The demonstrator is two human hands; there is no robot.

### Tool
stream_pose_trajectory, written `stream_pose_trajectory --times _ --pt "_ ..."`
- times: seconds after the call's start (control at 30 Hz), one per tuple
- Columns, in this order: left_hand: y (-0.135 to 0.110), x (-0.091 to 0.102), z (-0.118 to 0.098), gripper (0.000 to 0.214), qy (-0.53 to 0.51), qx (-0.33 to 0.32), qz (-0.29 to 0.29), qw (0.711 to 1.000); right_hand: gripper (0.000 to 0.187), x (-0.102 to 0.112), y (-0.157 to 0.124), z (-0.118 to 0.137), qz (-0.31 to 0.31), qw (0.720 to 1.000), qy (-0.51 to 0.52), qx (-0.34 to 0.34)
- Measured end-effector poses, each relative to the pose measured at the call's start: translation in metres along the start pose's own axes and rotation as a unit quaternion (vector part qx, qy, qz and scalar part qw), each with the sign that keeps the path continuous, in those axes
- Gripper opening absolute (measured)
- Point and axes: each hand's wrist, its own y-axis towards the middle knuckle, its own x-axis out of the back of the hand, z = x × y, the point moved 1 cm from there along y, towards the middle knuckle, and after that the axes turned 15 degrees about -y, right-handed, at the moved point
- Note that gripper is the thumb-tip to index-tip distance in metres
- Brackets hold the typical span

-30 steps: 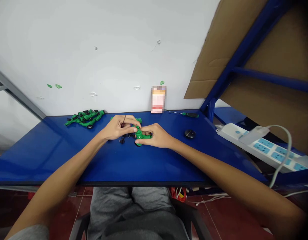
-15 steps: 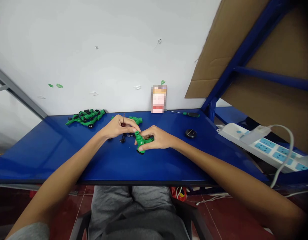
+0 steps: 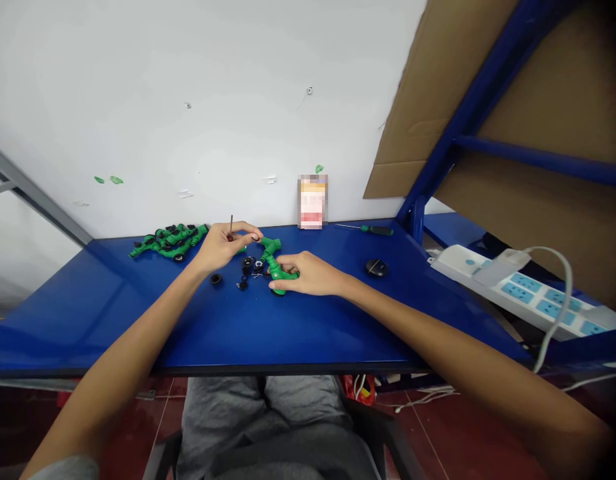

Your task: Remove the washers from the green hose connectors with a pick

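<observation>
My right hand is closed around a green plastic Y-shaped hose connector, whose narrow end points up and away from me. My left hand is pinched just to the left and has come away from it; a thin dark rod sticks up out of its grip. Between thumb and forefinger shows a small dark ring, too small to make out well. Behind the held piece lies another green Y connector. Small black fittings and tiny screws lie between the hands.
A pile of green and black connectors sits at the back left of the blue table. One black cap lies near my left wrist. A screwdriver, a round black object and a power strip are rightward.
My left hand has drawn back leftward from the connector's narrow end, uncovering the small black parts. My right hand keeps the connector, now slightly shifted.
</observation>
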Motion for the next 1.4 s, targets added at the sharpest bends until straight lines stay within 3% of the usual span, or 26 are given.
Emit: stream_pose_trajectory --times 0.17,0.3,0.43,0.53,0.63,0.77,0.87,1.0,1.1,1.27,1.4 --pt "0.002 0.01 0.01 0.027 0.183 -0.04 0.091 0.978 0.033 0.0 0.005 -0.015 -0.055 0.986 0.15 -0.045" --pt "0.002 0.011 0.026 0.039 0.281 -0.021 0.158 0.946 0.032 0.009 0.008 -0.023 -0.113 0.985 0.122 -0.054" --pt "0.002 0.011 0.028 0.051 0.3 -0.012 0.184 0.936 0.036 0.014 0.008 -0.027 -0.151 0.977 0.13 -0.075" --pt "0.001 0.012 0.024 0.052 0.276 -0.017 0.168 0.946 0.042 0.013 0.01 -0.031 -0.179 0.967 0.161 -0.086" --pt "0.001 0.012 0.018 0.046 0.23 -0.016 0.116 0.966 0.046 0.01 0.013 -0.032 -0.205 0.955 0.188 -0.101" --pt "-0.002 0.003 0.004 0.033 0.16 -0.024 0.012 0.987 0.046 0.007 0.011 -0.023 -0.111 0.95 0.276 -0.093" --pt "-0.007 -0.012 -0.009 0.032 0.078 -0.026 -0.001 0.997 0.042 0.005 0.007 -0.011 -0.065 0.974 0.206 -0.075" --pt "-0.011 -0.028 -0.017 0.037 0.004 -0.026 0.037 0.999 0.038 0.003 0.004 -0.001 -0.113 0.988 0.104 -0.032" --pt "-0.011 -0.031 -0.016 0.028 -0.002 -0.041 0.05 0.998 0.037 0.0 0.005 0.0 -0.147 0.987 0.056 -0.02" --pt "-0.01 -0.029 -0.015 0.031 -0.022 -0.013 0.006 1.0 0.027 -0.002 0.002 -0.002 -0.23 0.972 -0.044 0.004" --pt "-0.011 -0.032 -0.012 0.035 -0.072 0.017 -0.001 0.997 0.026 -0.002 -0.002 -0.001 -0.244 0.965 -0.1 0.001"
